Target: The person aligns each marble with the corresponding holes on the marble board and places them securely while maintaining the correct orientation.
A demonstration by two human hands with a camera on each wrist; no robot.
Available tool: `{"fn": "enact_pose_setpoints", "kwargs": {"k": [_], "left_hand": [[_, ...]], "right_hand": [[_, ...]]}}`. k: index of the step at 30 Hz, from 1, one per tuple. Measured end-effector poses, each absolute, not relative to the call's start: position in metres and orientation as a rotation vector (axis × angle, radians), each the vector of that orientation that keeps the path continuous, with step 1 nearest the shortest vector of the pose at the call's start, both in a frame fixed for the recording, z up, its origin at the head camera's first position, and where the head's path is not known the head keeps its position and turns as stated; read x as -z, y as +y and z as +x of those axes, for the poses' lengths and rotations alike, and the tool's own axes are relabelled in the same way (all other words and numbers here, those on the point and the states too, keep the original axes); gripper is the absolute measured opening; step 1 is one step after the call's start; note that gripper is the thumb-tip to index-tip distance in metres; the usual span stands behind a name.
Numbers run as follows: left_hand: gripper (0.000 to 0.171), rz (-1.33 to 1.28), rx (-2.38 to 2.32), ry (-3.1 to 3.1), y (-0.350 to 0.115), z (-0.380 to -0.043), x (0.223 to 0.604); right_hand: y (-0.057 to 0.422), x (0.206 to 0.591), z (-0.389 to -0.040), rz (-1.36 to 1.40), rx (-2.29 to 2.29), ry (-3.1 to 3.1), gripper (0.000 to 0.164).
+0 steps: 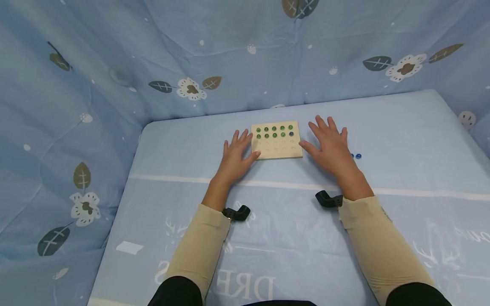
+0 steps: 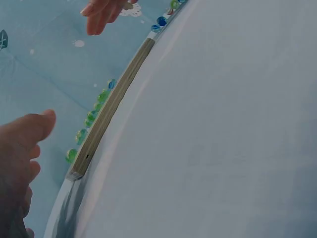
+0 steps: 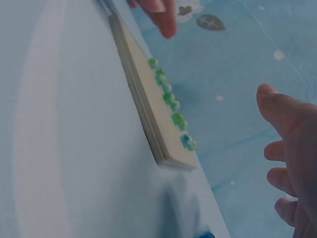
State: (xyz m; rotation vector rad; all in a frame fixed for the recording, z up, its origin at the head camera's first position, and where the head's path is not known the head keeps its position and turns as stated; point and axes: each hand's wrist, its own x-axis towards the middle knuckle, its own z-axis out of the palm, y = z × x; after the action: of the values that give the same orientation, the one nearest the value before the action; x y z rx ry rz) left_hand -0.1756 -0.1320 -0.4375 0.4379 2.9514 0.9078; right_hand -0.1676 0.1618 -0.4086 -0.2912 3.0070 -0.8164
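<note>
A pale wooden board with rows of round holes lies on the table. Its two far rows hold green marbles, with one blue marble at the right end of the second row; the near rows show bare holes. My left hand is spread at the board's left side, its fingertips close to the edge; contact is unclear. On the right side my right hand hovers with fingers spread, holding nothing. Beside the right wrist lies a loose blue marble, and another is partly hidden by that wrist.
Light blue cloth covers the table, and a patterned curtain hangs along the back and left. In the left wrist view, blue marbles and a green one appear beyond the board. A white patch lies at front left.
</note>
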Motion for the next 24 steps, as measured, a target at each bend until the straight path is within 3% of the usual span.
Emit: {"fn": "enact_pose_setpoints", "kwargs": {"k": [24], "left_hand": [[0.059,0.488,-1.064,2.864,-0.138,-0.179,0.458]], "right_hand": [[0.239,0.433,-0.174,0.248,1.273,2.864,0.058]]}}
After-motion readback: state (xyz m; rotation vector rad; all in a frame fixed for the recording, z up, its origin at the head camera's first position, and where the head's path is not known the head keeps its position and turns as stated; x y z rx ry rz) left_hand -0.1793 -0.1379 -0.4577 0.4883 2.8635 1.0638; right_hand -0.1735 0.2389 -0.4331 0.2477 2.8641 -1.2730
